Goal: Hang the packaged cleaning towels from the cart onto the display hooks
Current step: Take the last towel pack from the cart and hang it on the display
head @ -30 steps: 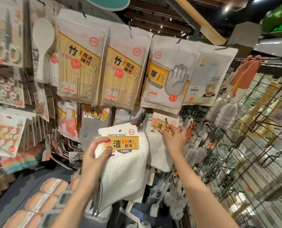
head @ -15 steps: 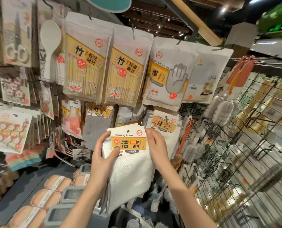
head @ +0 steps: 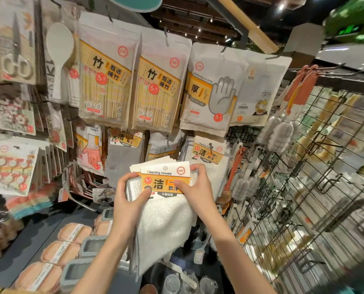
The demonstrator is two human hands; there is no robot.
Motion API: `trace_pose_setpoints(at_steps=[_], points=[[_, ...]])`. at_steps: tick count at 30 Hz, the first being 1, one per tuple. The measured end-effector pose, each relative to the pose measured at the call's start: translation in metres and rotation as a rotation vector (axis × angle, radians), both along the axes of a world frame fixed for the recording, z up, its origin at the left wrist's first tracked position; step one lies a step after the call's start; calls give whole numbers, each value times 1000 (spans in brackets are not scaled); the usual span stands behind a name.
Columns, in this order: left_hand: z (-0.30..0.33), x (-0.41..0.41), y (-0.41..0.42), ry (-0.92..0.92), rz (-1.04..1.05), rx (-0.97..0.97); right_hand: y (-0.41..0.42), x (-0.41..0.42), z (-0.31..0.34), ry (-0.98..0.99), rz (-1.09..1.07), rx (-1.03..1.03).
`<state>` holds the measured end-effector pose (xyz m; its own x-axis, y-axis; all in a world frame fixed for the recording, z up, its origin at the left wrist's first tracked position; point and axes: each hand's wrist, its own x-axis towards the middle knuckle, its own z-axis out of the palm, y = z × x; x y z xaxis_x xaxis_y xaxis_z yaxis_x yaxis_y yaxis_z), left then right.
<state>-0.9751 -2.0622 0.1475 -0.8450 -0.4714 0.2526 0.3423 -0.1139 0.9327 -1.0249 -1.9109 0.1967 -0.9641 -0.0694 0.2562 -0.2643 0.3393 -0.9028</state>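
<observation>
While the cleaning towel pack sat mid-air before the display, both hands pinched its orange header card: left hand fingers curled at the left edge, right hand at the right. Just behind hung another towel pack, below the chopstick packs.

Both forearms were bare and rose from the lower edge of the view, the left from about 7 o'clock, the right from about 5 o'clock, converging toward centre. The left hand was closed in a grip, its thumb lying across the front at 3 o'clock. The right hand was likewise closed, fingers curled over the top, thumb pointing to 9 o'clock. The two thumbs lay near each other, apart.
</observation>
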Motion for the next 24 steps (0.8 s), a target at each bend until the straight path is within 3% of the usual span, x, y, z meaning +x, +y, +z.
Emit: trace_pose_setpoints(at_steps=[14,24], points=[[7,-4,5,-5,-9,15,22,-13,-1,15,-108,-67],[2,-19,-1,7,42,-122,54,-38,-8,59,-215,-128]])
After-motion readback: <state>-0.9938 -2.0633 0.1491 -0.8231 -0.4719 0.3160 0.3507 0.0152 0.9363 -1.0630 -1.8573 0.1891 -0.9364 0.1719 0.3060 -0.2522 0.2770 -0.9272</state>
